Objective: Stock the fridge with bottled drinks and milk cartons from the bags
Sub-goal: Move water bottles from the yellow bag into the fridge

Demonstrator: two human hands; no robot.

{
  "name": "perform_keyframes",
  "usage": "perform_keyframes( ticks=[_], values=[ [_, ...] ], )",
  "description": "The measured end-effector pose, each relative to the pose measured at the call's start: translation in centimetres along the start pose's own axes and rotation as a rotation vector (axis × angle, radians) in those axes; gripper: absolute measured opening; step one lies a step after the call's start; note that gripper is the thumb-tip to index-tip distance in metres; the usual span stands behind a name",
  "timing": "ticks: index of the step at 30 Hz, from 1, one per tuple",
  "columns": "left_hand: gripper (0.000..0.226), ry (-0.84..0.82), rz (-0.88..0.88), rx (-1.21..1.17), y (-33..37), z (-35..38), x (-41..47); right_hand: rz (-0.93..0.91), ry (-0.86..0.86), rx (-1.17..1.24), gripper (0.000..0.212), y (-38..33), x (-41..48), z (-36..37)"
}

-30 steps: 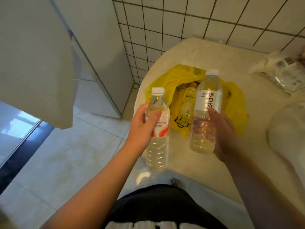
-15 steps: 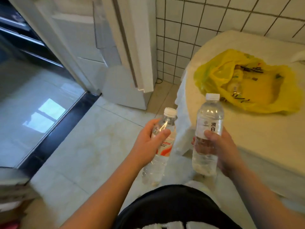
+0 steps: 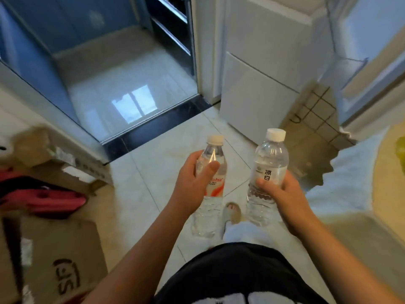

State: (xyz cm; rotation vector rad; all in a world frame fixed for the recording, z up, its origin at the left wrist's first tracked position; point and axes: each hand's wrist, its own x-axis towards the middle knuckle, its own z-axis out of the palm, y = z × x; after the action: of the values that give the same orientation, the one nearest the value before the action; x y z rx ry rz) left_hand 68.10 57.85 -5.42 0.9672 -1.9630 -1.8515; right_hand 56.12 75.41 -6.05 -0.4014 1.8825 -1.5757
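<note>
The view has swung from the yellow plastic bag [image 3: 401,150] on the desk [image 3: 385,178] toward the white fridge [image 3: 254,99]; the left grip [image 3: 192,185] wraps the clear red-labelled plastic bottle [image 3: 212,187], the right grip [image 3: 283,194] the clear white-labelled plastic bottle [image 3: 270,159], both upright above the floor, ready for shelving

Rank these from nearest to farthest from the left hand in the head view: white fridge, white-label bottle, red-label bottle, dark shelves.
1. Red-label bottle, gripped in the left hand itself.
2. White-label bottle, just to the right, held by the right hand.
3. White fridge, ahead and to the right.
4. Dark shelves, beyond the doorway.
</note>
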Motion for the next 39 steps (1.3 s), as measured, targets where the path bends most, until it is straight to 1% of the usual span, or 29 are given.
perform_keyframes(
  ticks=[4, 5, 7, 8, 10, 14, 17, 21, 24, 28, 33, 36, 37, 39],
  values=[
    [0.02, 0.121, -0.016, -0.041, -0.4, -4.9, 2.7, -0.011, -0.102, -0.075, 0.031, -1.7, 4.8, 4.9],
    [0.025, 0.147, -0.016, -0.051, -0.3, -6.0, 3.7, -0.014, -0.127, -0.093, 0.036, -2.1, 6.1, 6.1],
    [0.043, 0.185, -0.013, -0.059, 0.0, -8.1, 6.1, -0.02, -0.167, -0.121, 0.044, -2.9, 9.2, 8.3],
    [0.05, 0.197, -0.009, -0.058, 0.1, -9.0, 7.5, -0.025, -0.183, -0.127, 0.043, -3.3, 10.9, 9.4],
    [0.057, 0.218, -0.013, -0.048, 0.6, -10.8, 10.3, -0.023, -0.2, -0.125, 0.035, -4.1, 14.2, 11.6],
    [0.053, 0.232, 0.02, -0.051, 2.6, -14.7, 16.4, -0.02, -0.212, -0.141, 0.037, -7.0, 20.7, 15.8],
    [0.055, 0.248, 0.053, -0.066, 3.9, -17.3, 20.6, -0.037, -0.214, -0.151, 0.037, -9.2, 24.9, 18.2],
    [0.055, 0.271, 0.078, -0.091, 5.1, -19.9, 26.1, -0.042, -0.17, -0.166, 0.043, -11.5, 29.4, 20.4],
    [0.046, 0.22, 0.098, -0.103, 6.2, -21.1, 30.5, -0.047, -0.131, -0.163, 0.035, -12.6, 32.5, 21.3],
    [0.049, 0.093, 0.133, -0.065, 8.0, -22.2, 37.6, -0.052, -0.009, -0.138, 0.032, -14.0, 36.8, 22.5],
    [0.029, -0.115, 0.155, -0.029, 10.2, -22.5, 46.4, -0.039, 0.208, -0.07, 0.04, -15.6, 41.8, 23.5],
    [0.018, -0.208, 0.178, 0.028, 11.7, -21.6, 50.9, -0.05, 0.328, -0.029, 0.039, -16.6, 43.9, 23.6],
    [0.018, -0.236, 0.181, 0.031, 12.2, -21.2, 52.2, -0.053, 0.373, -0.011, 0.037, -16.8, 44.4, 23.4],
    [0.026, -0.294, 0.188, 0.02, 13.2, -19.9, 54.4, -0.048, 0.456, 0.016, 0.034, -17.3, 45.2, 22.8]
  ],
)
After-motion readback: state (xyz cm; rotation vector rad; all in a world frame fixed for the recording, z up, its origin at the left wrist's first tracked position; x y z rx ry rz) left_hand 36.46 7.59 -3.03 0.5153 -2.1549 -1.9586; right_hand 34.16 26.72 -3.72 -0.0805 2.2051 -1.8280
